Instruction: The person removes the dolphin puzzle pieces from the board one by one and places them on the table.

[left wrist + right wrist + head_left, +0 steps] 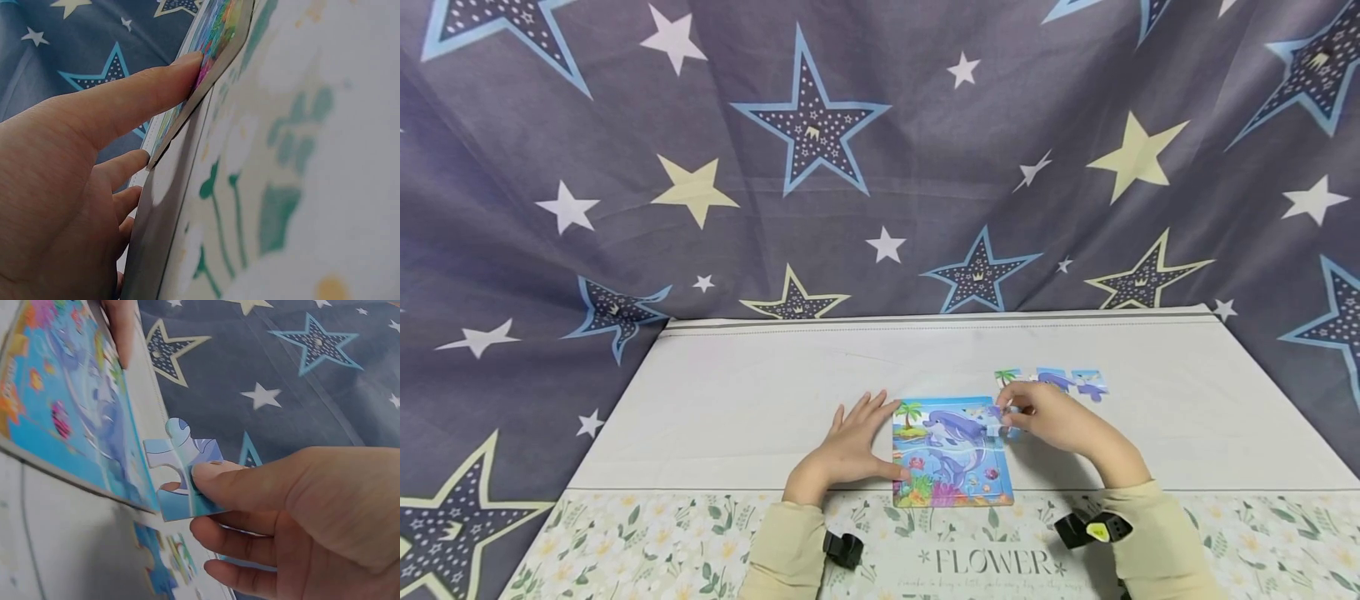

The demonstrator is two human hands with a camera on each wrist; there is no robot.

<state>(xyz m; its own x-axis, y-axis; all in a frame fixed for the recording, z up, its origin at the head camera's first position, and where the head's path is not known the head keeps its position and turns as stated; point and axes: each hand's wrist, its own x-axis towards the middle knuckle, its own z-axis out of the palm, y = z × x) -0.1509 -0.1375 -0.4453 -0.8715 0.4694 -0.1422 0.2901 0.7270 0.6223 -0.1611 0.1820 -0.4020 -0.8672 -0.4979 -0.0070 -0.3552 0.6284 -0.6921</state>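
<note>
A square dolphin jigsaw board (1006,479) lies on the table, printed with a palm, sea and corals. My left hand (846,450) is at its left side with fingers spread; the thumb (169,81) rests on the board's face near the edge. Over the board's upper right, my right hand (1063,421) pinches a blue and purple jigsaw piece (178,472) between thumb and fingers. In the right wrist view the piece is held up beside the board's edge. Whether it touches the board, I cannot tell.
Several loose jigsaw pieces (1090,383) lie behind my right hand, partly hidden by it. A white cover (760,358) spans the table's back part, and a floral cloth (647,533) lettered FLOWER the front. A star-patterned curtain (887,150) hangs behind.
</note>
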